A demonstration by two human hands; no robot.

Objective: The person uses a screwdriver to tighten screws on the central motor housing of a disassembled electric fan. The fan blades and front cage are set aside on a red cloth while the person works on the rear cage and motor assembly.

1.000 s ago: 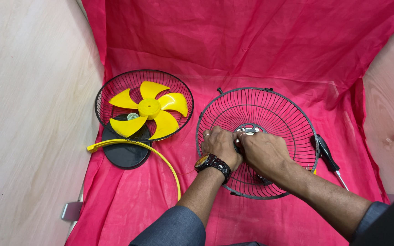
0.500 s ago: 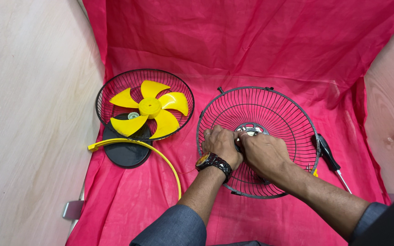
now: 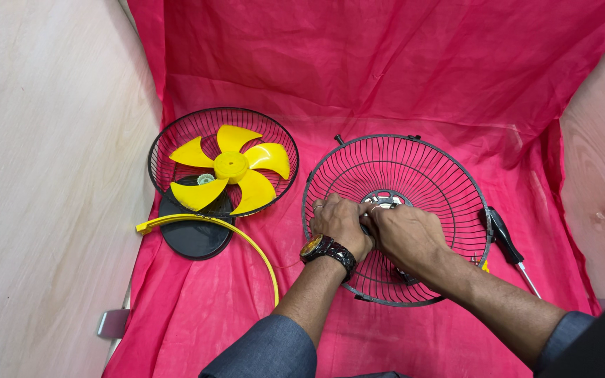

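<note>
Grille hub [image 3: 384, 201] half-hidden under hands [image 3: 376, 227]

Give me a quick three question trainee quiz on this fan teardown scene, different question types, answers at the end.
1. True or false: the yellow fan blade lies inside the wire guard on the left.
2. Which tool lies right of the wire guard under the hands? A hammer, B black-handled screwdriver, C pliers.
3. Fill in: the wristwatch is on the ___ hand.

Key
1. True.
2. B.
3. Left; the left hand and right hand meet at the guard's centre hub.
</note>
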